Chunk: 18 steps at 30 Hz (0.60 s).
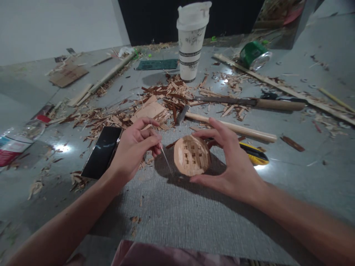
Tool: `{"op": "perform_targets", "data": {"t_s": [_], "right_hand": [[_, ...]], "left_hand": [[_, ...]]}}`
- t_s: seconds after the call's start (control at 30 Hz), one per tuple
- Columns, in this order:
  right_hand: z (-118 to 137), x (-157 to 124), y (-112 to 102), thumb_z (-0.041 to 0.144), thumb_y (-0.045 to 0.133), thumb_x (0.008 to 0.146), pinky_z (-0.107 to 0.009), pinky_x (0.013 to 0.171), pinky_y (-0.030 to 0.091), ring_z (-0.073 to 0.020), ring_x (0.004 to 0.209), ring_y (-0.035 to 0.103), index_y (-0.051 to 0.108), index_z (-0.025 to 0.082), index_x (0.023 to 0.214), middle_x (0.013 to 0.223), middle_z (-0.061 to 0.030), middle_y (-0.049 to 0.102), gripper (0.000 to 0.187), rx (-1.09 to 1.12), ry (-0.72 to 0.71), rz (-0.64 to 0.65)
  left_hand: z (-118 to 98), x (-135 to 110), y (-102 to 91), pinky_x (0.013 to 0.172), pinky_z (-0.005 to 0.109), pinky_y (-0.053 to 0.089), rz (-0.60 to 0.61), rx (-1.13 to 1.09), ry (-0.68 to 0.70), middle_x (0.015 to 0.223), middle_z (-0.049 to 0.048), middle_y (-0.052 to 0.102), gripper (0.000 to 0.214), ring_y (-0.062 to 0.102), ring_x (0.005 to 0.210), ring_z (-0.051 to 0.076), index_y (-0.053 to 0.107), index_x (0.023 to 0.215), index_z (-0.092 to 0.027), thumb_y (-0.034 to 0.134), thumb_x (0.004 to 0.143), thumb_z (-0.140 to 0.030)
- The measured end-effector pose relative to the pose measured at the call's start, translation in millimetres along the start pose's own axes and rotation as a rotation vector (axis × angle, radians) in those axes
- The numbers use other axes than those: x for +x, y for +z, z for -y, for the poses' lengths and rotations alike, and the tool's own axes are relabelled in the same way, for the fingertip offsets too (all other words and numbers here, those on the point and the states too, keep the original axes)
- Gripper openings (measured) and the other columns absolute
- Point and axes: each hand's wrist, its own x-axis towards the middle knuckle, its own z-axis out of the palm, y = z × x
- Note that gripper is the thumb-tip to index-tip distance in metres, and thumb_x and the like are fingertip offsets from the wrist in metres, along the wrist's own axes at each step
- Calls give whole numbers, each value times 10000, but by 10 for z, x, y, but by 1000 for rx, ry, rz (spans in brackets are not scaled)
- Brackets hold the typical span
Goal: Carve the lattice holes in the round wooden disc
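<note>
A round pale wooden disc with several small square holes faces me above the grey mat. My right hand grips it by the rim, thumb at the lower edge and fingers at the upper right. To the left, my left hand pinches a thin needle-like rod between thumb and fingers. The rod slants down to the right, and its lower end looks apart from the disc. Under the left wrist lies a black phone. A yellow and black cutter is partly hidden behind my right hand.
Beyond the hands are wood shavings, a hammer and a long wooden-handled tool. A white paper cup stands at the back. Around it are a green can, wooden strips and a plastic bottle.
</note>
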Motion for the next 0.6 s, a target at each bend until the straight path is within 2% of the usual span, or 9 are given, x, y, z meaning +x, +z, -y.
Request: {"op": "perform_targets", "data": {"t_s": [0.6], "right_hand": [[-14,6,19,527,961,737,-566,991,575,-340,1199,630,156,439,1701,1461,-93,623,1259,2,-1,-13]], "left_hand": [[-11,-11,4,518,167,528,52,1,13,681,-20,735,372,658,555,107,651,1220,-174,741,860,-141]]}}
